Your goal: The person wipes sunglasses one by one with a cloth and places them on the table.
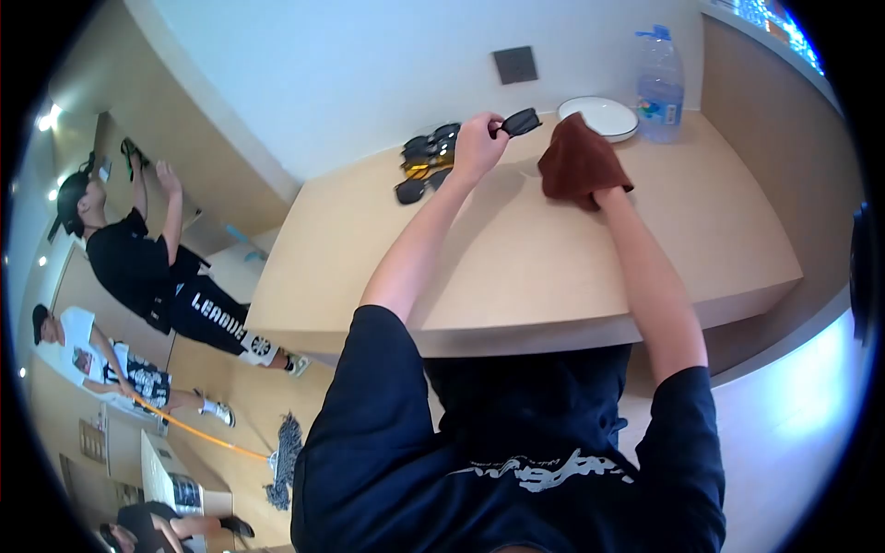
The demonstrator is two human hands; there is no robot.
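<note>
My left hand (479, 149) is closed on a pair of dark sunglasses (522, 122), raised above the tabletop. Several more pairs of sunglasses (433, 140) lie in a group to the left of that hand near the wall, one with yellow lenses (420, 170). A brown cloth (579, 161) is draped over my right hand (608, 195) and held by it; the fingers are hidden underneath. Cloth and sunglasses are apart. Just behind the cloth sits a white plate (616, 118) with a dark rim.
A large clear water bottle (660, 97) with a blue cap stands at the table's (553, 267) back right corner, beside a side panel (784, 120). To the left, one person (129, 249) reaches up to a wall panel. Another (88, 355) holds an orange-handled mop (284, 461). A third person (152, 530) is low at the left.
</note>
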